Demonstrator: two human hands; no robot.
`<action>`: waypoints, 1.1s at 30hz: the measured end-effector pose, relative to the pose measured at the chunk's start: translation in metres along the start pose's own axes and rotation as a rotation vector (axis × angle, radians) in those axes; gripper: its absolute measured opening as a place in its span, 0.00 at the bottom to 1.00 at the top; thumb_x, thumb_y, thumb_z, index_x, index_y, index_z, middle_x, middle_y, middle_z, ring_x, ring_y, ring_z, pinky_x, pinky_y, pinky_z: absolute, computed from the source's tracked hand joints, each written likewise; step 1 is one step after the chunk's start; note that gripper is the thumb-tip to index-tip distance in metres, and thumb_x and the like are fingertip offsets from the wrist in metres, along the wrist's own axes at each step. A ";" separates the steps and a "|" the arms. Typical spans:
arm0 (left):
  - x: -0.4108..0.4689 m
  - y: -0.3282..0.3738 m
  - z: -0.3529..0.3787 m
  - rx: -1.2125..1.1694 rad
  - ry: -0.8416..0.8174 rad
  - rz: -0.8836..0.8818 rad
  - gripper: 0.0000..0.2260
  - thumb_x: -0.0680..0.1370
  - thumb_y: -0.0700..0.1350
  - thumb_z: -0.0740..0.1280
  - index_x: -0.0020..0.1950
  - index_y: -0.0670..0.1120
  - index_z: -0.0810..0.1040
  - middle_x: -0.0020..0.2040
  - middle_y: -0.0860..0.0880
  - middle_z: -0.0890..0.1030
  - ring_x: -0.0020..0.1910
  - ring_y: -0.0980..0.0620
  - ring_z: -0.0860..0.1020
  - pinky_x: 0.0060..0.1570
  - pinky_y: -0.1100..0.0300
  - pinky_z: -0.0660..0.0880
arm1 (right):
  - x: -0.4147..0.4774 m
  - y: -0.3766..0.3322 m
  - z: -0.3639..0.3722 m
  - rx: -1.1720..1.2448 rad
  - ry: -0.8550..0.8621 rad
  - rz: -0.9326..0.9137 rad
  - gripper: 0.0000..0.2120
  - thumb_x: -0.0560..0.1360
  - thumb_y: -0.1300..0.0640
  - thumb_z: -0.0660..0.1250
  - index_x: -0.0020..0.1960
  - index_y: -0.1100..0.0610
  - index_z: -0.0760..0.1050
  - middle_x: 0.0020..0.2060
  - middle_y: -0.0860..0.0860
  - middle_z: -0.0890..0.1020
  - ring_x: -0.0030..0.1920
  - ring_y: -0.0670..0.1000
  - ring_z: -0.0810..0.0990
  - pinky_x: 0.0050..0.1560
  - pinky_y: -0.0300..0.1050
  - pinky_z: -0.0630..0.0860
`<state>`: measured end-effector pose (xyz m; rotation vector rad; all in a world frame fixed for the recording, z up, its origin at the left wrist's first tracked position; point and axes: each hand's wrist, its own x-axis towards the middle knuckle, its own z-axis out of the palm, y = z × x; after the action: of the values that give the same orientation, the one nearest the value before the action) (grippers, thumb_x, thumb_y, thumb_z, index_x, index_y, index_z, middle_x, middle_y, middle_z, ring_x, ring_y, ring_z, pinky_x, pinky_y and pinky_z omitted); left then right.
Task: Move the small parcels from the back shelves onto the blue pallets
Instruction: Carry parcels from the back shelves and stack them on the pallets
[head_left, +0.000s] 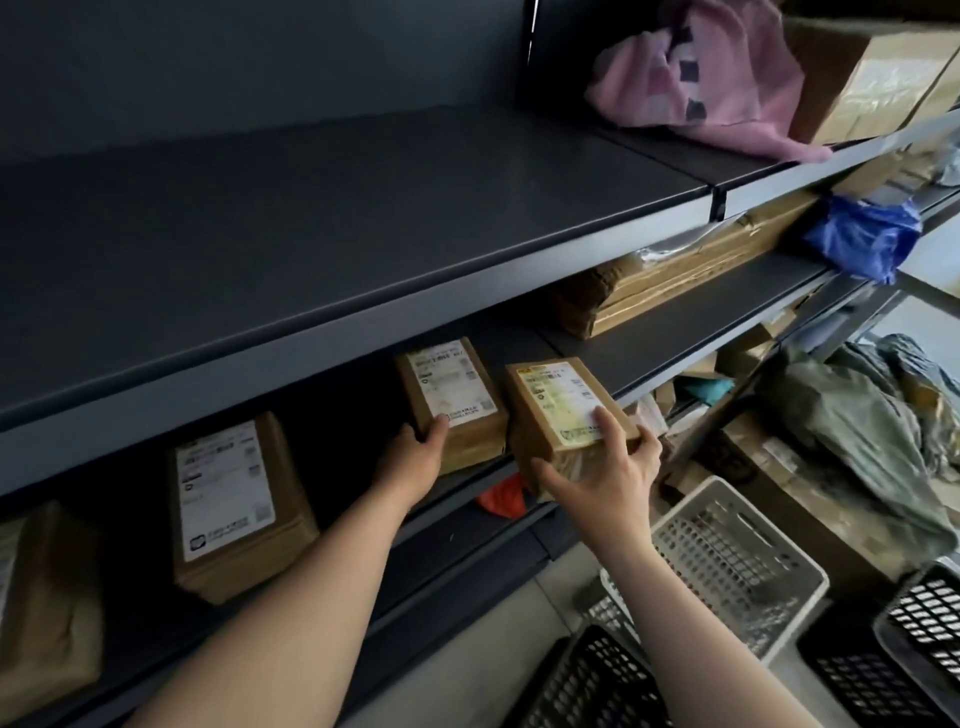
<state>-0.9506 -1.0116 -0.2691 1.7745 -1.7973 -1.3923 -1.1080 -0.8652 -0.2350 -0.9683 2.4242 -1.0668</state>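
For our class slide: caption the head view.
Left hand grips the left parcel, right hand the right parcel, at the shelf.

Matt brown cardboard parcels (566, 415) with white paper labels, matt grey metal shelves (363, 234), perforated plastic baskets (727, 561).

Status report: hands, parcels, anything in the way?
Left hand grips middle parcel on the shelf; right hand grips right parcel, overhanging the edge. Third parcel waits further left. White basket on floor below; blue pallets not in view.
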 end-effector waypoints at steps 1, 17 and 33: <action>0.000 -0.001 0.004 -0.082 0.000 -0.009 0.33 0.77 0.65 0.55 0.74 0.45 0.63 0.67 0.42 0.73 0.64 0.42 0.73 0.63 0.51 0.70 | -0.002 0.001 0.001 -0.004 0.000 -0.005 0.42 0.64 0.42 0.76 0.72 0.41 0.58 0.74 0.52 0.46 0.75 0.60 0.45 0.73 0.60 0.58; -0.182 -0.057 -0.058 -0.640 0.042 0.063 0.29 0.70 0.67 0.66 0.70 0.68 0.62 0.64 0.61 0.75 0.62 0.59 0.73 0.66 0.51 0.68 | -0.112 -0.017 -0.019 0.110 -0.060 -0.131 0.47 0.59 0.45 0.80 0.71 0.42 0.58 0.71 0.46 0.53 0.72 0.55 0.58 0.69 0.57 0.65; -0.345 -0.163 -0.186 -0.808 0.458 0.031 0.37 0.67 0.63 0.72 0.71 0.68 0.57 0.62 0.62 0.76 0.58 0.60 0.77 0.61 0.54 0.73 | -0.271 -0.136 0.046 0.326 -0.398 -0.471 0.53 0.55 0.51 0.83 0.71 0.41 0.57 0.63 0.39 0.52 0.56 0.38 0.62 0.57 0.33 0.63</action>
<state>-0.6324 -0.7562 -0.1500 1.4337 -0.8402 -1.2890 -0.8268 -0.7682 -0.1600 -1.5028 1.6821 -1.2239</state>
